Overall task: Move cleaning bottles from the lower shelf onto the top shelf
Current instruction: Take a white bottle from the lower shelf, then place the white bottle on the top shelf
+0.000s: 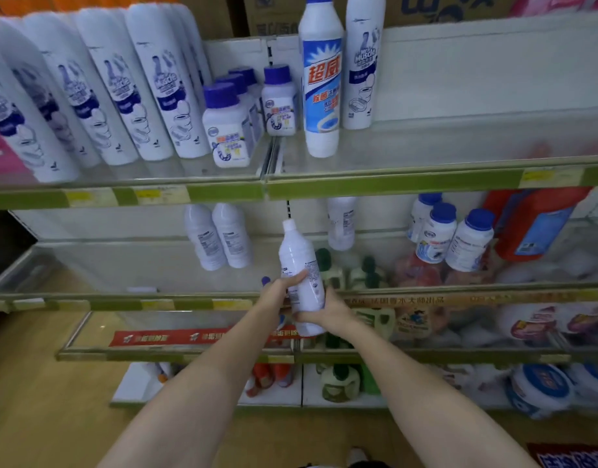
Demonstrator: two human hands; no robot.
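Head cam: both hands on one white bottle [302,275] at frame centre, in front of the lower shelf [122,300] edge. Right hand [324,312] grips the bottle's lower body, fingers curled round it from the right/back, mostly hidden behind it. Left hand [280,292] holds the left side mid-body, thumb laid across the label, other fingers hidden behind the bottle. Bottle near upright, neck tilted slightly left, back label w/ small print facing cam, cap end up, bottom end covered by right hand. Both forearms bare, reaching up from bottom of frame, converging at centre.

Lower shelf: two more white bottles [218,236] left of centre, one [341,222] right of centre seen through the clear rail, short blue-capped jars [456,236] at right, red jug [533,221] far right.

Top shelf [425,179]: tall blue-and-white bottle [321,76] at centre, white spray can [361,62] just beside it to the right, purple-capped jars [230,125] left of it, row of spray cans [98,92] at upper left, blurred. Labels on lower tiers hard to read.
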